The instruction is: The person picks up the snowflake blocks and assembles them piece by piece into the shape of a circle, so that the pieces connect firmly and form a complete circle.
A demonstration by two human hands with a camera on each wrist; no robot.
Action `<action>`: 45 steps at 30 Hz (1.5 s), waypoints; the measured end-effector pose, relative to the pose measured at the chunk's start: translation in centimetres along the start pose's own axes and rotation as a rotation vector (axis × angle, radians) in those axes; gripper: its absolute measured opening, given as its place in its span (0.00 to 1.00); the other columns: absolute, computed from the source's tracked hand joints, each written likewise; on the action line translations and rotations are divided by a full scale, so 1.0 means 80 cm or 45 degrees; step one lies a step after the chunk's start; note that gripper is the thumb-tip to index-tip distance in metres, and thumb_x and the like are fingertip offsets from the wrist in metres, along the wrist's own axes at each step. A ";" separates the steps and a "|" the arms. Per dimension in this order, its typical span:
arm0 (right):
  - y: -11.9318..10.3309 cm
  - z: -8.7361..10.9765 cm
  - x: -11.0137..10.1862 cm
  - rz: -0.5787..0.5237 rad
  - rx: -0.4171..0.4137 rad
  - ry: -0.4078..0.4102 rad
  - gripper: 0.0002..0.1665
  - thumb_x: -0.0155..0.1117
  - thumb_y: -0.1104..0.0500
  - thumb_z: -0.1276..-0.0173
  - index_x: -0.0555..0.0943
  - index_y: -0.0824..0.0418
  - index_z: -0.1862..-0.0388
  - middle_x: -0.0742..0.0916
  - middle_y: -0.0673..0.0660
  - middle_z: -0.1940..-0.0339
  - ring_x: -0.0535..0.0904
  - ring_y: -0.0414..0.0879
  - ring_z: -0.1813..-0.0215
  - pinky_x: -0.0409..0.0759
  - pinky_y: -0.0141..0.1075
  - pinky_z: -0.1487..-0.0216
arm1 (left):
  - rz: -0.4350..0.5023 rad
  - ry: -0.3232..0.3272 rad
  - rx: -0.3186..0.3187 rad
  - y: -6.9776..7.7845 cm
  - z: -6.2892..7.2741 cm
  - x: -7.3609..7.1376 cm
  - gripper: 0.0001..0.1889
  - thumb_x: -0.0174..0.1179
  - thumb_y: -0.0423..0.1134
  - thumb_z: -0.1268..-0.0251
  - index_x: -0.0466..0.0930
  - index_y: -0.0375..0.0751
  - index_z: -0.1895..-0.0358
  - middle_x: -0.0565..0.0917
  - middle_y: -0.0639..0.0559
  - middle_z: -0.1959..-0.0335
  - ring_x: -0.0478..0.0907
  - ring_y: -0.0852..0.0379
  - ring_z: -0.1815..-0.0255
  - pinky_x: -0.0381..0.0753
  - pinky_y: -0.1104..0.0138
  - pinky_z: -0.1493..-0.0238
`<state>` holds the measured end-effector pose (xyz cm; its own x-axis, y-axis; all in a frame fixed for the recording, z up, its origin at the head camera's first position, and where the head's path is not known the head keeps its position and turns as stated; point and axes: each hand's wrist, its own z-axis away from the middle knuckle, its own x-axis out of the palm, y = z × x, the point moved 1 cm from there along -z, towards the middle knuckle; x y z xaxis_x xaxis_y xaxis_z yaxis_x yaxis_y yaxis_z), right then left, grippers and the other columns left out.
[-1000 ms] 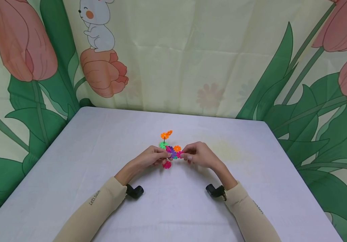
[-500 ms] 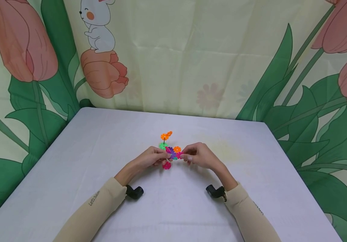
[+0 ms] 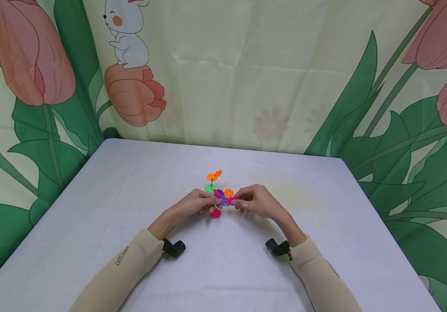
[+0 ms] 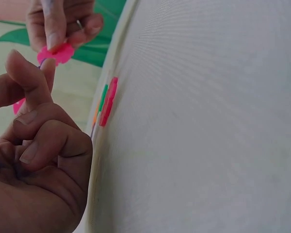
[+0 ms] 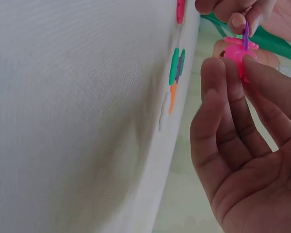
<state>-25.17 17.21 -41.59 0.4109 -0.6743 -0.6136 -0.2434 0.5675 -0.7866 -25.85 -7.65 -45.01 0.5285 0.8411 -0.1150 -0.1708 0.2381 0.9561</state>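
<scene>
My left hand [image 3: 195, 203] pinches a purple slotted disc [image 5: 246, 34], a flower-shaped interlocking plastic piece, between thumb and index finger. Opposite it, my right hand [image 3: 257, 201] pinches a pink slotted disc [image 5: 236, 54] between thumb and fingertips. The two discs meet edge to edge at right angles in the right wrist view; how deep the slots engage I cannot tell. Another bit of pink [image 4: 18, 105] shows behind the left fingers. Both hands are held above the middle of the table, over other discs. Fingers partly hide the pieces.
On the white-covered table [image 3: 130, 173] lie a red-pink disc [image 3: 215, 213], an orange disc [image 3: 228, 193] and a green disc [image 3: 210, 188]. Farther back are orange discs [image 3: 212, 177] with a thin dark line running toward the green one. A printed tulip curtain [image 3: 215, 73] hangs behind.
The head view has shifted very slightly. Both hands keep the same hold on the purple and pink discs, with no clear movement between them.
</scene>
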 end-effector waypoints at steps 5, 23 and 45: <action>0.000 -0.001 0.001 -0.020 -0.026 -0.014 0.08 0.72 0.58 0.27 0.91 0.60 0.55 0.93 0.60 0.65 0.90 0.49 0.67 0.89 0.38 0.60 | 0.007 0.004 0.009 -0.001 0.000 0.000 0.15 0.61 0.43 0.22 0.91 0.35 0.55 0.80 0.55 0.79 0.60 0.59 0.80 0.57 0.70 0.76; 0.000 0.000 0.006 -0.005 -0.059 0.035 0.05 0.76 0.60 0.31 0.90 0.61 0.60 0.93 0.59 0.65 0.91 0.53 0.65 0.88 0.38 0.60 | -0.008 -0.012 0.021 -0.003 -0.001 -0.002 0.18 0.60 0.44 0.21 0.89 0.30 0.53 0.78 0.56 0.80 0.60 0.60 0.79 0.57 0.70 0.75; 0.001 -0.003 0.008 0.044 -0.172 0.114 0.05 0.76 0.58 0.31 0.92 0.59 0.61 0.93 0.59 0.67 0.90 0.53 0.66 0.86 0.32 0.61 | 0.018 0.003 0.023 -0.005 -0.003 -0.002 0.16 0.61 0.44 0.22 0.90 0.32 0.54 0.79 0.55 0.80 0.60 0.59 0.80 0.59 0.70 0.76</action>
<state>-25.12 16.72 -42.05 0.3215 -0.6982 -0.6396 -0.3748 0.5265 -0.7631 -26.05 -7.74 -45.42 0.5243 0.8454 -0.1020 -0.1629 0.2171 0.9625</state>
